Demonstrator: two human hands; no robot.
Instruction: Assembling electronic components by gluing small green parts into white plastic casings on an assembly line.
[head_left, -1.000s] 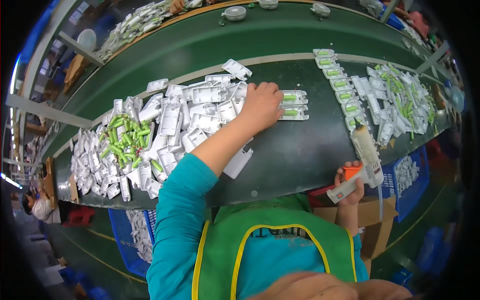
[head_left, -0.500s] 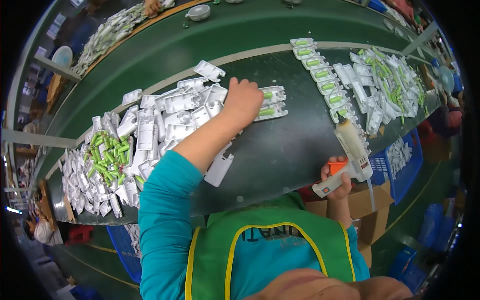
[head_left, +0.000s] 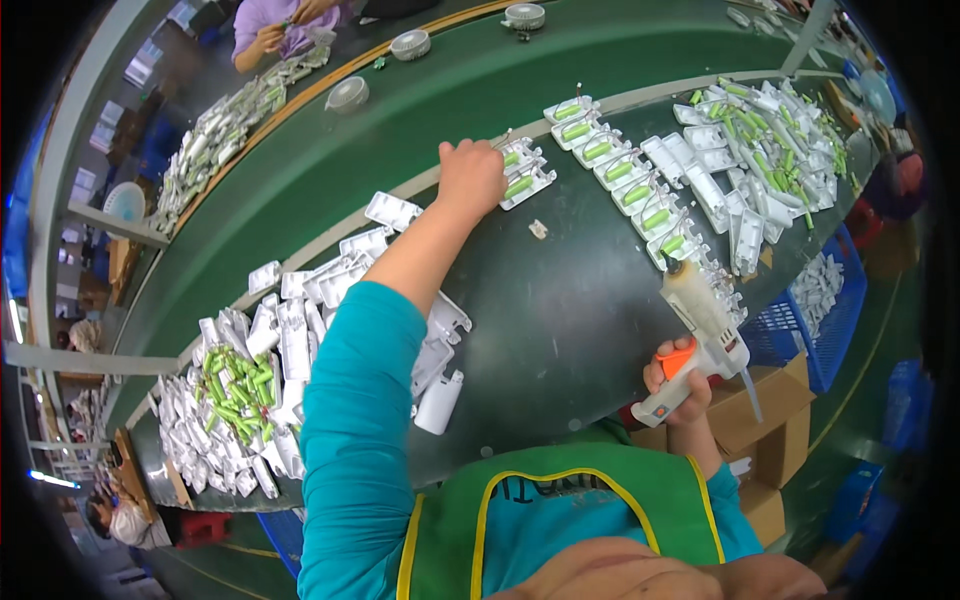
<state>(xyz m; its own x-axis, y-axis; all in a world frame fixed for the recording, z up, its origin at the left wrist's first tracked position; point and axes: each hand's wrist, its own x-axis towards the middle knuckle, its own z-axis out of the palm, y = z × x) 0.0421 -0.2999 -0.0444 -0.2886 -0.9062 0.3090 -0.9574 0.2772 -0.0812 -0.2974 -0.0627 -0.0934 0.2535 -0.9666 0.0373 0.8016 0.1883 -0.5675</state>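
My left hand [head_left: 472, 180] is at the belt-side edge of the dark table, its fingers curled at the left ends of two white plastic casings [head_left: 527, 187], each with a green battery inside. Its fingertips are partly hidden, but it appears to grip the casings. My right hand [head_left: 680, 385] is wrapped round the handle of a white glue gun [head_left: 705, 320] with an orange trigger. The nozzle points away from me, near the close end of a slanting row of casings with green batteries [head_left: 632, 192].
Heaped at left are white casings [head_left: 295, 340] and green batteries [head_left: 238, 395]; another mixed heap [head_left: 770, 140] is at right. A small pale piece [head_left: 538, 229] lies mid-table. Beyond runs a green belt [head_left: 430, 90] with round white items. A blue basket [head_left: 825, 330] and cardboard box [head_left: 775, 410] stand below right.
My left hand and the two casings beside it have moved farther away, toward the belt-side edge. The glue gun stays in my right hand. The whole view has shifted, and a person across the belt shows more.
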